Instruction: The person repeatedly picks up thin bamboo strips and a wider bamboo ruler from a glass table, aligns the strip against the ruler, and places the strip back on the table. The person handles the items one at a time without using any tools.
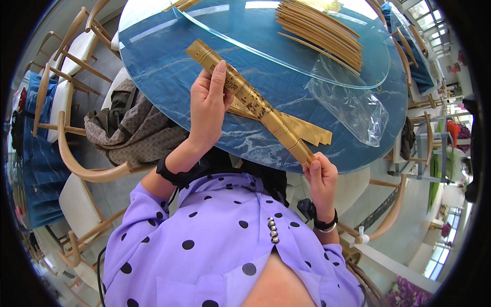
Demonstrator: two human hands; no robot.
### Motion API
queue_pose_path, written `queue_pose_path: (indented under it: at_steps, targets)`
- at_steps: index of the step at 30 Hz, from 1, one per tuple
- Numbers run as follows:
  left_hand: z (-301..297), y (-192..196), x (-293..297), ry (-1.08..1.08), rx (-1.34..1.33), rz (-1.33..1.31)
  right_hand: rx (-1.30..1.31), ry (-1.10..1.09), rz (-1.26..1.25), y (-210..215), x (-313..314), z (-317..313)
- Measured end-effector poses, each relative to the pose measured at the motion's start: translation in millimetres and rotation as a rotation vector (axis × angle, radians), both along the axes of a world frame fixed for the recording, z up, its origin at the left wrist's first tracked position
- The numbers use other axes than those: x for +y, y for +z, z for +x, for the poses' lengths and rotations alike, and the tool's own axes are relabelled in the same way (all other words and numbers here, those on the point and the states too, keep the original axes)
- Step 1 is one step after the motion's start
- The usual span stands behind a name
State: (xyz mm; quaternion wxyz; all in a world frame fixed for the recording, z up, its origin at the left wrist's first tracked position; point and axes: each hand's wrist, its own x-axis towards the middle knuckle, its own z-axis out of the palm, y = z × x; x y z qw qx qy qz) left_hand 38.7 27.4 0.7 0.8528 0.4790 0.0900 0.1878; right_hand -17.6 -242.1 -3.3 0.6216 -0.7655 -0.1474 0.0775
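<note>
A long, flat gold chopstick sleeve with dark print stretches slantwise between my hands, above the table. My left hand pinches its upper part, thumb lying along the front. At the lower right end, my right hand grips it between thumb and fingers. More gold sleeves lie fanned on the blue tabletop beneath, partly covered by the held one. Farther off, a bundle of wooden chopsticks rests on the glass turntable. Whether anything is inside the held sleeve cannot be seen.
A round table with a blue marbled cover carries the glass turntable. Crumpled clear plastic wrap lies at the right. To my left, a patterned bag sits on a chair. Wooden chairs stand around.
</note>
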Motion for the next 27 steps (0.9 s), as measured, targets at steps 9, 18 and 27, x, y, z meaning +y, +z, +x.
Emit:
queue_pose_path:
  at_steps: [9, 18, 27]
  targets:
    - [5.3, 2.3, 20.3, 0.094, 0.048, 0.146, -0.462, 0.225, -0.364, 17.7, 4.5, 20.1]
    - [8.4, 0.5, 28.3, 0.042, 0.028, 0.147, -0.677, 0.239, -0.489, 29.2, 11.4, 28.1]
    - [14.1, -7.2, 25.7, -0.041, 0.035, 0.153, -0.714, 0.300, -0.266, 28.9, 28.3, 19.2]
